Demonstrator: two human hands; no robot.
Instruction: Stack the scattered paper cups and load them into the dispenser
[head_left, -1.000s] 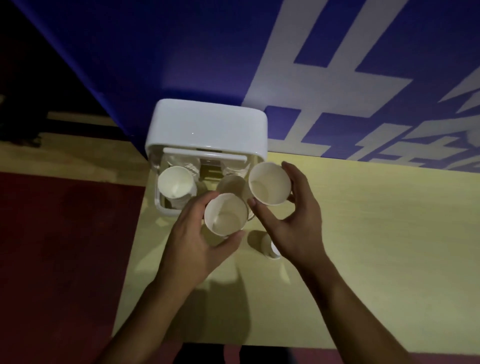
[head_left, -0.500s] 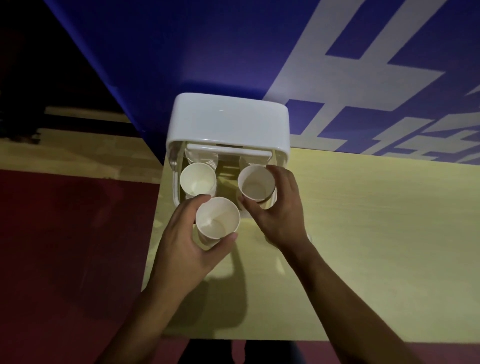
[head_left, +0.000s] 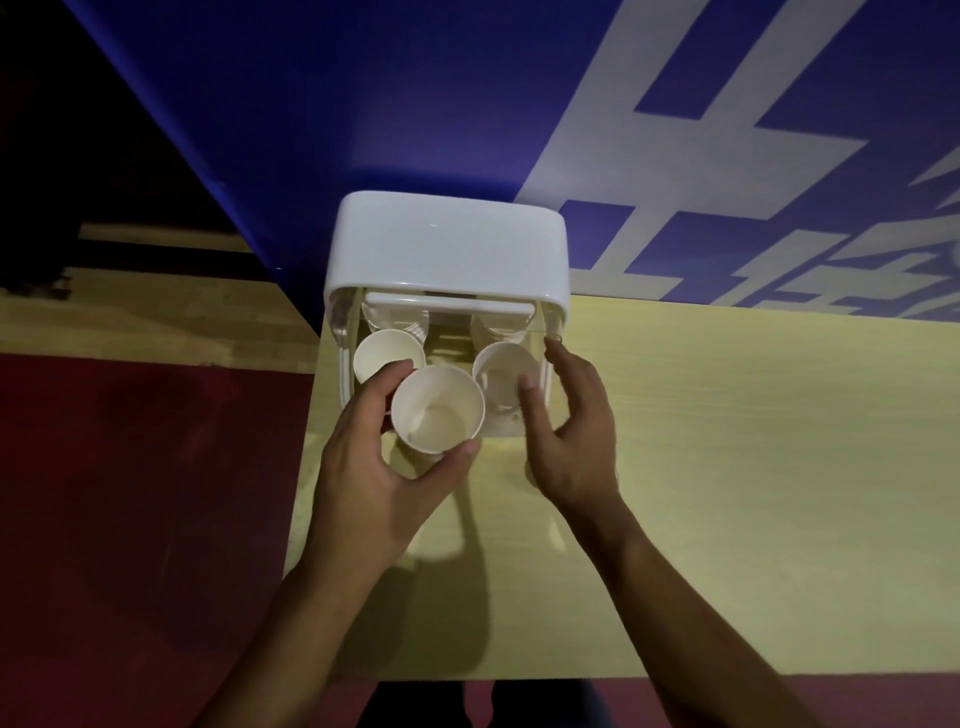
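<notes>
Centrally, left hand (head_left: 363, 483) grips a smooth white paper cup (head_left: 437, 408), round-mouthed and tapered. Beside the glossy rounded plastic dispenser (head_left: 447, 249), right hand (head_left: 571, 431) spread, holding nothing.

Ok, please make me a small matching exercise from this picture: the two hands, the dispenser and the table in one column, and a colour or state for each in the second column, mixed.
Column one:
1. left hand
2. right hand
3. dispenser
4. table

Column two:
A. pale yellow
B. white, with loaded cups inside
C. grips a paper cup
D. fingers relaxed, holds nothing

Pairs: 1-C, 2-D, 3-B, 4-A.
</notes>
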